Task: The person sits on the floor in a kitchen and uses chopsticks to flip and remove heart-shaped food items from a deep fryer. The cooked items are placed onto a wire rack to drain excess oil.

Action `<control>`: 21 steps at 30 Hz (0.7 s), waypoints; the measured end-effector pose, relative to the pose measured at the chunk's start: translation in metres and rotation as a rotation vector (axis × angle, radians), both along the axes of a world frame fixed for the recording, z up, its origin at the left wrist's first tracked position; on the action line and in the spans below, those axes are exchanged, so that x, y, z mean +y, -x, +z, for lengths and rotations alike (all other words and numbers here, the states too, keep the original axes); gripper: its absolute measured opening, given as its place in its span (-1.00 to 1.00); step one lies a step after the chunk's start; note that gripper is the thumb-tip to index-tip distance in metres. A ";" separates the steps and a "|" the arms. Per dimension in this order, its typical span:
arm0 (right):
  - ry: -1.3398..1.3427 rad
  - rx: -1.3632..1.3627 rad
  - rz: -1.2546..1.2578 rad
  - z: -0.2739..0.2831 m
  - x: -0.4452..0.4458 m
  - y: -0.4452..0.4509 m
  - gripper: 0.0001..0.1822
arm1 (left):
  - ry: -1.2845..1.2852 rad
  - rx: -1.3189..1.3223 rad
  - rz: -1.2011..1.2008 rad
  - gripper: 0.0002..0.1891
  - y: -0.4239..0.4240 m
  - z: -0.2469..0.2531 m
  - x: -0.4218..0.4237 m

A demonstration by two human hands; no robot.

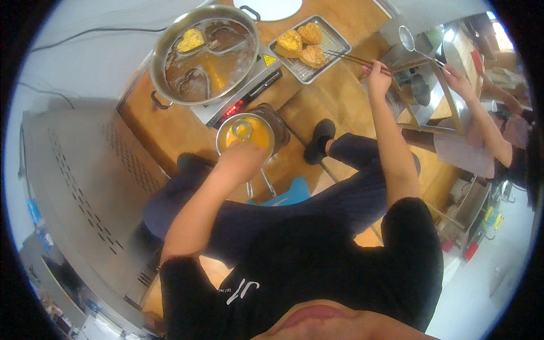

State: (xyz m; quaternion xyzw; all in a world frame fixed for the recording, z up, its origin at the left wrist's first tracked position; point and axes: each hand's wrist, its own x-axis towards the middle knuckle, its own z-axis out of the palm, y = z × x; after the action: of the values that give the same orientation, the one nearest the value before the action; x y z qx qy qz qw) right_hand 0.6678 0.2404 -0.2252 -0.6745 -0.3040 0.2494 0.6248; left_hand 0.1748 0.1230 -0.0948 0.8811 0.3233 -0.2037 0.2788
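Note:
My left hand (244,159) is closed above a metal pot (220,142) of orange-yellow liquid (259,131). It grips what looks like a small round metal ladle (242,128), whose bowl sits in the liquid; the handle is hidden by my fingers. My right hand (378,78) holds long brown chopsticks (355,59). Their tips point at the golden fried pieces (312,56) on a wire rack in a metal tray (306,80); I cannot tell whether they touch. A wide metal pan (155,72) holds bubbling liquid, heart-shaped metal moulds (194,85) and a yellow heart-shaped piece (190,40).
The pan stands on an electric cooktop (240,97) with a lit red display. A white round object (272,8) lies behind it. At right another person's hand (457,80) holds a round strainer (406,38). A perforated metal cabinet (89,170) stands at left; a black cord (102,30) runs behind.

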 end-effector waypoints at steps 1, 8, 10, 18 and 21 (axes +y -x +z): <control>-0.041 -0.073 0.058 0.018 -0.007 0.015 -0.70 | -0.006 0.001 -0.001 -0.76 -0.001 -0.001 -0.001; -0.310 -0.096 0.385 0.135 -0.001 0.174 -0.64 | -0.083 -0.097 0.041 -0.76 0.012 -0.013 -0.020; -0.299 -0.119 0.462 0.146 0.015 0.218 -0.63 | -0.096 -0.081 0.029 -0.76 0.016 -0.011 -0.020; -0.140 -0.099 0.567 0.112 0.087 0.336 -0.67 | -0.167 -0.111 0.059 -0.80 0.037 0.005 -0.025; -0.131 -0.163 0.575 0.098 0.106 0.359 -0.68 | -0.167 -0.112 0.064 -0.80 0.040 0.006 -0.025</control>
State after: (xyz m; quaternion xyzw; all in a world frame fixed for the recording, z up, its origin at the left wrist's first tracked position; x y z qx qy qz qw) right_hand 0.3089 0.3459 -0.1268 -0.5368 -0.5473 0.3409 0.5442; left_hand 0.1351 0.0977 -0.0888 0.9005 0.3509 -0.1176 0.2283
